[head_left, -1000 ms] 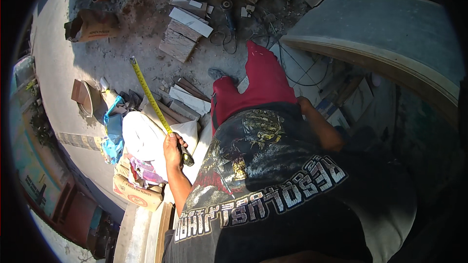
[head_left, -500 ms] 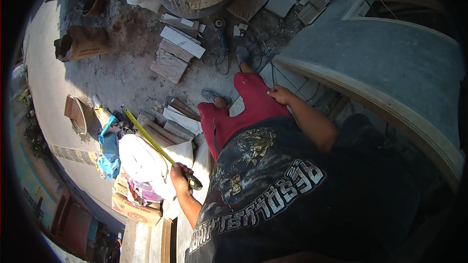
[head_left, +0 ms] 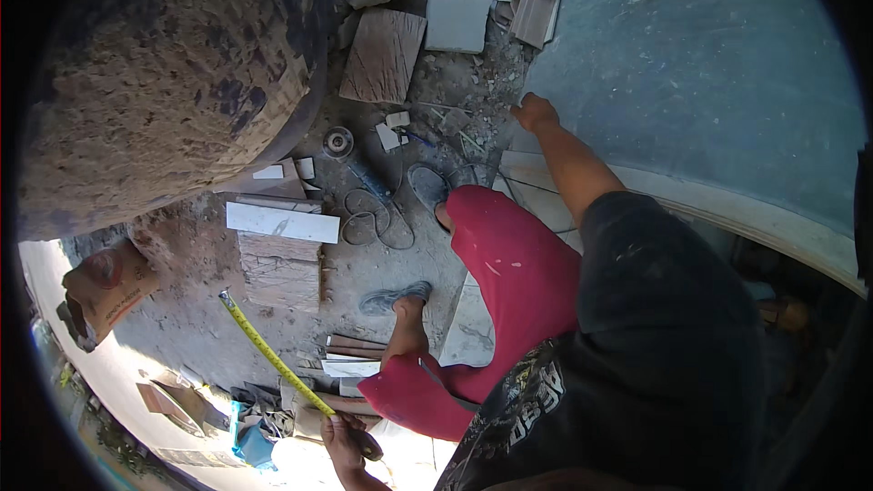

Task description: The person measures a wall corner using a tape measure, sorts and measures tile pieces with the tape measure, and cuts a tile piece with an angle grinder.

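My left hand is closed around the case of a tape measure. Its yellow blade sticks out toward the upper left, over the floor, with the tip free near some stacked tiles. Stretched away from my body, my right hand is closed beside the left edge of the grey-blue slab surface. A small pale bit shows at its fingertips, too small to name. Between my arms are my legs in red trousers, knees bent.
An angle grinder with a looped cord lies on the dusty floor. Near it are a white tile strip, brown tiles and a white square tile. A large mud-caked round vessel fills the upper left; a torn paper sack lies below.
My view has turned, bringing the round vessel and grinder closer. My right hand has left my thigh and reached out to the slab's edge. The left still holds the extended tape measure.
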Available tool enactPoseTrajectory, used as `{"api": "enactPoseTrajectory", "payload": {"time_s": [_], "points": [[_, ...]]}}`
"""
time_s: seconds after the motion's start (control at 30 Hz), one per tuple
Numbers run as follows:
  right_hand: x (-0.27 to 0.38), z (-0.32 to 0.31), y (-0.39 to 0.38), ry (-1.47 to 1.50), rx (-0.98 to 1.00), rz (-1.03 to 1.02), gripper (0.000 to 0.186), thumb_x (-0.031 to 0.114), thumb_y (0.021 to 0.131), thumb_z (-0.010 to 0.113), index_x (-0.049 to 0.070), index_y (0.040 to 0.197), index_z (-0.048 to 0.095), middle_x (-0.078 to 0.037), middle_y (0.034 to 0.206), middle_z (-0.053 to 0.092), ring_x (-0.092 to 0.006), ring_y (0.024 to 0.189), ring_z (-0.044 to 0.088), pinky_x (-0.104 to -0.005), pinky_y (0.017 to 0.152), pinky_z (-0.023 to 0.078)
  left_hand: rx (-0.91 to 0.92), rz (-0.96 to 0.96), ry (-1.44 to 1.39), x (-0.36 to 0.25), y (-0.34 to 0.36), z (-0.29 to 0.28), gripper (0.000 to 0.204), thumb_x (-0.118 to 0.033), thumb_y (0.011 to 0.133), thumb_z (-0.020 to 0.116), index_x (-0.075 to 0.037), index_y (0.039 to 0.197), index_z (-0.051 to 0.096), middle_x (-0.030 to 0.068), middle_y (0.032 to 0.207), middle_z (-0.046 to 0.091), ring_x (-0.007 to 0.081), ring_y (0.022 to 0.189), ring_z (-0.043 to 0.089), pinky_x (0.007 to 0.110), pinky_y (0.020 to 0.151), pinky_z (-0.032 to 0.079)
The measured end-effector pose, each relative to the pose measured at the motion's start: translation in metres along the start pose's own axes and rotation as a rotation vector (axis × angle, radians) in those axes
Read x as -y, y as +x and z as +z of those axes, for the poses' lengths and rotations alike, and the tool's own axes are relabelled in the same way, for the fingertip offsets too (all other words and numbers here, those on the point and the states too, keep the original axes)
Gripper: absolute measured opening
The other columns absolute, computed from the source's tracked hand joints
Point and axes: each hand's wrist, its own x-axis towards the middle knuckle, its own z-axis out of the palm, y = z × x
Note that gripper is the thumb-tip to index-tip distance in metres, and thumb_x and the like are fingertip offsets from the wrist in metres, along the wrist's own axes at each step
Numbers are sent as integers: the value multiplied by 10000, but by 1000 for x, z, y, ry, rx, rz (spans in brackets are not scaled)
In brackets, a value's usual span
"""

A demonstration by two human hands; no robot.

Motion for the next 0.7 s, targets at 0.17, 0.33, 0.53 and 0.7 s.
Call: {"api": "enactPoseTrajectory", "payload": {"time_s": [0.17,0.33,0.53,0.7], "points": [[6,6,127,8,-342,88,590,405,907,742,61,1355,571,-203,1302,655,-377,1225,650,-489,981,559,123,-30,341,-8,130,-7,402,-373,1097,534,-43,875,594,56,673,610,137,585,575,273,559,463],[-5,17,230,-185,-739,68,407,279,932,656,73,1278,592,-154,1205,661,-345,1107,691,-465,896,588,301,22,593,-26,209,25,303,-316,1106,506,-92,928,604,-9,512,490,94,350,420,269,332,328],[-19,29,289,-429,-896,20,362,269,910,678,82,1217,636,-101,1134,692,-290,988,732,-434,810,596,352,-5,637,-45,230,63,400,-411,1106,495,-94,872,564,-15,491,461,99,340,416,281,320,322],[-25,15,302,-537,-892,-74,190,218,937,608,99,1031,723,-76,956,747,-263,842,764,-424,754,598,301,-4,626,-61,218,60,372,-372,1107,503,-85,882,577,-10,515,468,102,337,408,280,317,317]]}}
